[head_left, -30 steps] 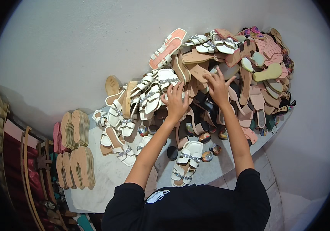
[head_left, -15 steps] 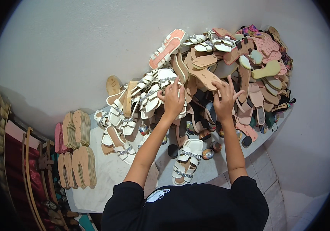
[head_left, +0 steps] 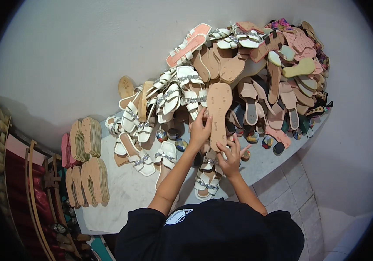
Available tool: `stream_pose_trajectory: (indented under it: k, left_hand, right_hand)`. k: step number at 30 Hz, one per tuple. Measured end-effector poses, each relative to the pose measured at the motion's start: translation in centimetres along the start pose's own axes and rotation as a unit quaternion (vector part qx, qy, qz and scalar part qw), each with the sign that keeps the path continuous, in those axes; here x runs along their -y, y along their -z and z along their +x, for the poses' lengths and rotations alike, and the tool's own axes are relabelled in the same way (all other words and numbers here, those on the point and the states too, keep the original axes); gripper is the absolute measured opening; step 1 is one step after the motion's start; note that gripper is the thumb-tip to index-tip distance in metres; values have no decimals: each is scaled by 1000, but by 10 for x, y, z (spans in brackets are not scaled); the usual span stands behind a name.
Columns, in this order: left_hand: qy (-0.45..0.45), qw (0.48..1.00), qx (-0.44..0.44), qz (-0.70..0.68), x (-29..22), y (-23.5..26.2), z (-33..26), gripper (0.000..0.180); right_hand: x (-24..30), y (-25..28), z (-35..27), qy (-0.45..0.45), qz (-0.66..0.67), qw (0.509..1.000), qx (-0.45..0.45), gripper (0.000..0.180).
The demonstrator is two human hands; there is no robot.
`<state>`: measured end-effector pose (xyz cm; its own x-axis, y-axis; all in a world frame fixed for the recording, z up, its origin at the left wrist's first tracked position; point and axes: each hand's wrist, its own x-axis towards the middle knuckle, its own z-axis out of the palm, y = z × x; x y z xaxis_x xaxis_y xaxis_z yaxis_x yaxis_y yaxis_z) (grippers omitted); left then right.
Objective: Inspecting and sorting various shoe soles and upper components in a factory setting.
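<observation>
Left hand [head_left: 200, 130] closed on tan flat sandal sole [head_left: 219, 114], sole-side up, long axis pointed away toward wall. Right hand [head_left: 230, 157] pinched at near end, against shoe pile [head_left: 256, 74], white table [head_left: 121, 191] far edge.

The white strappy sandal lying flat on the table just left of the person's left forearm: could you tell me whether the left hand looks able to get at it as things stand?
Probably yes. The white sandal lies on top with bare table beside it and nothing over it. The left hand, though, is gripping the tan sole together with the right hand, so it would have to let go.
</observation>
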<state>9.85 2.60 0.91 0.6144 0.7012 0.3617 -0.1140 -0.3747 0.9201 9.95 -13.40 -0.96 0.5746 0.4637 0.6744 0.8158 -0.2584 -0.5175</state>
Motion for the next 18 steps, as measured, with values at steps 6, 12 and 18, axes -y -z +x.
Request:
stream_pose_trajectory:
  k: [6, 12, 18]
  left_hand:
    - [64, 987, 18, -147, 11, 47, -45, 36]
    - [181, 955, 47, -231, -9, 85, -98, 35]
    - [192, 939, 61, -279, -24, 103, -129, 34]
  right_hand:
    - [2, 14, -21, 40, 90, 991, 89, 54]
    - [10, 7, 51, 165, 68, 978, 106, 46]
    - [33, -26, 83, 222, -18, 952, 208, 58]
